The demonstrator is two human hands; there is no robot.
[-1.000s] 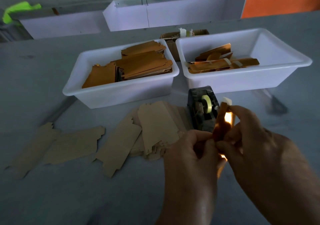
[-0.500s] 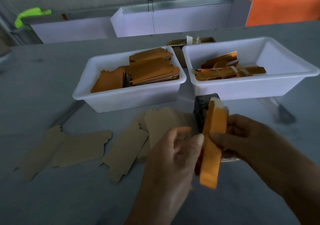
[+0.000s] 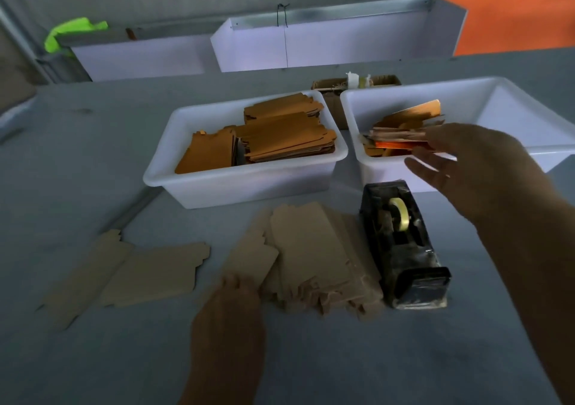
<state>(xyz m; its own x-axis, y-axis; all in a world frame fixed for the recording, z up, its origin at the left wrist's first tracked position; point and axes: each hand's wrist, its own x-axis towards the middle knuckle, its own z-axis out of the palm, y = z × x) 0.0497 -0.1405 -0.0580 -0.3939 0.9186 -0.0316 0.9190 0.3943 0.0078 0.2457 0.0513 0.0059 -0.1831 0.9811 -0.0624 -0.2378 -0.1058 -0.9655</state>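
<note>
My right hand point(image 3: 466, 158) hovers with fingers spread at the near rim of the right white tub point(image 3: 529, 102), beside the folded orange boxes point(image 3: 404, 130) lying inside; it holds nothing. My left hand point(image 3: 230, 311) lies low on the table with its fingertips on the near end of a flat tan cardboard blank point(image 3: 252, 258). More tan blanks lie in a loose pile point(image 3: 314, 249) beside it. A black tape dispenser point(image 3: 401, 239) with a yellowish tape roll stands right of the pile.
The left white tub point(image 3: 236, 183) holds stacks of flat orange cardboard blanks. Two tan blanks point(image 3: 133, 267) lie on the table at the left. A small brown cardboard box point(image 3: 329, 93) sits behind the tubs. White trays stand along the far edge.
The folded orange box that both hands held is gone from them. My right hand has moved up to the right tub and opened. My left hand has dropped to the tan blanks.
</note>
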